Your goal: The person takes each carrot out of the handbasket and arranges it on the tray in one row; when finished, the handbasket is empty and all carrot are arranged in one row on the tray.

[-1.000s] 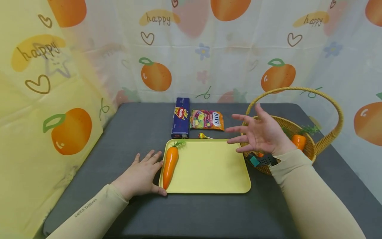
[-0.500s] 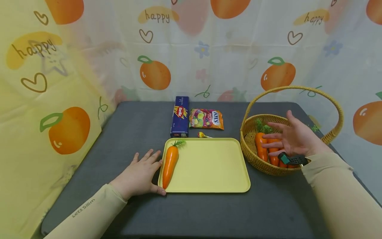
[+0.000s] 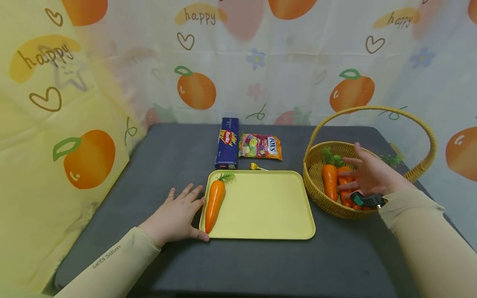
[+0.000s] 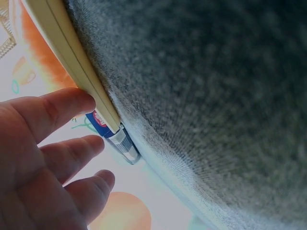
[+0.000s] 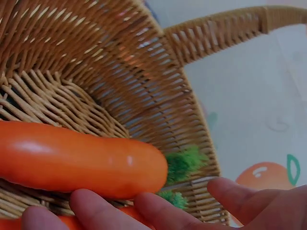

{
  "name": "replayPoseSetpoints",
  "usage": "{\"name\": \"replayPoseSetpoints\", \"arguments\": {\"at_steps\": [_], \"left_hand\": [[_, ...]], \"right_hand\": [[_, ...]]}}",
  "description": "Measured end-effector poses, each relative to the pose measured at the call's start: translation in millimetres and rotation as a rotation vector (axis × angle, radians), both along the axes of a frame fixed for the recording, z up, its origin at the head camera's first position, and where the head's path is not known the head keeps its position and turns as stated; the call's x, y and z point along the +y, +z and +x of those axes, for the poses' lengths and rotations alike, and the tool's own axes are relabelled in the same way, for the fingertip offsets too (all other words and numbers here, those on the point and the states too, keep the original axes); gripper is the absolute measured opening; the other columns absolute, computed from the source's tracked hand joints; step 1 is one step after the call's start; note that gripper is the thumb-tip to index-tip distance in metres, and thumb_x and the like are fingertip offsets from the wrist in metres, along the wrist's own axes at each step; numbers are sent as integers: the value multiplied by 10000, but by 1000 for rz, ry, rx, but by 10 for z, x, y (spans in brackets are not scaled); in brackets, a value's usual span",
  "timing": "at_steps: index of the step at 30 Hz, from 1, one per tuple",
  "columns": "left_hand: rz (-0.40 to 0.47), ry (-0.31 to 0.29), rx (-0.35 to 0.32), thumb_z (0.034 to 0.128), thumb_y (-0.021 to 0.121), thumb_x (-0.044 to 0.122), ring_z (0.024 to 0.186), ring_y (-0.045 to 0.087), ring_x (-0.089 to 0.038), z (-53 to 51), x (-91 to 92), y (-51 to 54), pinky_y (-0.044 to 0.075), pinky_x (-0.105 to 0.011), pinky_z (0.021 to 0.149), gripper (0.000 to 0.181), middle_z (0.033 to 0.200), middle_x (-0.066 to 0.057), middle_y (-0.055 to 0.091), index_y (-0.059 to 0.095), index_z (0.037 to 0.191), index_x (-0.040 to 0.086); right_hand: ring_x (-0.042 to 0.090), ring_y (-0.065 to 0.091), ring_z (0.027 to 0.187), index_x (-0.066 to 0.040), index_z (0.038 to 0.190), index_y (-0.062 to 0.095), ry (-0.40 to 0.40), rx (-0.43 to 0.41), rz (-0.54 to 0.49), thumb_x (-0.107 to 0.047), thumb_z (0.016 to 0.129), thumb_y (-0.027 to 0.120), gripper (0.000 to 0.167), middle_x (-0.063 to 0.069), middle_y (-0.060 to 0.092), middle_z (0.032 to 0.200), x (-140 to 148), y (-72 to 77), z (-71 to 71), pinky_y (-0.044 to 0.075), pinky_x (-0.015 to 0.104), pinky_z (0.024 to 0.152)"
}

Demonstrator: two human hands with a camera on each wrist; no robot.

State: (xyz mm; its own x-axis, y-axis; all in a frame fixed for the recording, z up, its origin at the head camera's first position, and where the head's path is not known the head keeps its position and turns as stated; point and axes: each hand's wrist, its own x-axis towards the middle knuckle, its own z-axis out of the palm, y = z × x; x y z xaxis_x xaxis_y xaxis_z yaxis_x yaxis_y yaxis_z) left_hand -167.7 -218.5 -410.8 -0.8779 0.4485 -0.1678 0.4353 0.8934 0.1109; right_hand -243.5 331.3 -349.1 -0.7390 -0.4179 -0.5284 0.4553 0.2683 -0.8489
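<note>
A pale yellow tray [image 3: 270, 207] lies on the table, with an orange carrot [image 3: 215, 207] with a green top along its left side. My left hand [image 3: 175, 219] rests at the tray's left edge, fingers spread; in the left wrist view its index finger [image 4: 72, 103] touches the tray's side. Over the wicker basket [image 3: 316, 195] at the right, my right hand [image 3: 376, 174] hovers with fingers apart and holds nothing. Several carrots [image 3: 330, 182] lie inside, partly hidden by that hand. The right wrist view shows one carrot [image 5: 81, 160] just beyond the fingertips.
Behind the tray stand a blue Barilla spaghetti box [image 3: 227, 145], a Fox's candy bag [image 3: 261, 146] and a small lollipop [image 3: 255, 167]. The basket's tall handle [image 3: 372, 108] arches above it. A printed curtain [image 3: 238, 74] hangs behind the table.
My right hand has moved right, from above the basket's left rim to over the carrots inside, and dipped slightly lower. The left hand stays at the tray's edge.
</note>
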Motion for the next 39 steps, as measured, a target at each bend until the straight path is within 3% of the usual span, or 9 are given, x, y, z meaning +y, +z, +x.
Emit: {"name": "replayPoseSetpoints", "arguments": {"at_steps": [2,12,16,20,25,28,32,35,39], "left_hand": [[-3,2,-2,704,804,908,1669,266,-495,-2,-1,0,184,-871,1227,1246,1782,-212,354,590,1595,63],[-6,5,-9,697,802,912,1673,255,-494,-13,12,-2,173,-870,1231,1254,1789,-209,341,588,1598,66],[-7,10,-11,691,801,917,1675,253,-490,-17,16,-1,168,-871,1231,1258,1789,-205,342,591,1596,69],[-3,14,-7,688,803,917,1671,261,-493,-9,10,2,175,-880,1222,1248,1784,-205,354,599,1590,80],[2,15,2,687,807,913,1667,265,-502,6,2,12,185,-890,1208,1236,1781,-208,359,603,1588,92],[-4,18,9,678,801,922,1664,268,-508,10,-1,18,190,-895,1202,1244,1778,-211,363,606,1587,95],[-11,26,12,667,789,939,1665,264,-511,9,-9,14,189,-898,1200,1249,1777,-213,363,615,1580,103],[-12,27,10,663,786,944,1666,260,-510,1,-8,9,183,-900,1199,1251,1778,-215,361,618,1577,107],[-12,25,9,660,779,950,1667,258,-510,-14,3,4,178,-900,1201,1255,1780,-217,355,619,1578,109]], "right_hand": [[652,67,1632,-239,1678,-354,-5,-18,4,-906,951,38,1062,336,-225,1779,-46,-9,-22,606,402,951],[649,47,1639,-243,1693,-332,17,-34,28,-896,974,70,1051,329,-185,1793,-227,-92,-142,550,502,1046],[650,52,1637,-239,1697,-320,60,-35,75,-799,1053,61,935,349,-181,1785,-300,-124,-197,312,709,1262],[642,130,1629,-150,1713,-291,116,-19,172,-621,1168,142,841,385,-121,1778,-379,-149,-261,89,844,1266],[556,398,1572,-102,1731,-243,127,9,203,-370,1220,325,809,396,-7,1776,-417,-193,-310,416,663,1214],[352,668,1335,-110,1739,-230,122,18,186,-267,1202,425,861,376,225,1707,-437,-234,-330,573,454,1006],[173,739,979,-115,1739,-227,105,22,176,-195,1175,516,936,245,467,1472,-468,-290,-364,610,378,858],[203,730,1028,-95,1731,-230,103,37,189,-184,1165,541,961,266,441,1496,-459,-313,-385,607,377,863],[328,653,1299,-79,1721,-247,93,69,179,-189,1164,534,965,342,313,1645,-412,-318,-377,587,381,927]]}}
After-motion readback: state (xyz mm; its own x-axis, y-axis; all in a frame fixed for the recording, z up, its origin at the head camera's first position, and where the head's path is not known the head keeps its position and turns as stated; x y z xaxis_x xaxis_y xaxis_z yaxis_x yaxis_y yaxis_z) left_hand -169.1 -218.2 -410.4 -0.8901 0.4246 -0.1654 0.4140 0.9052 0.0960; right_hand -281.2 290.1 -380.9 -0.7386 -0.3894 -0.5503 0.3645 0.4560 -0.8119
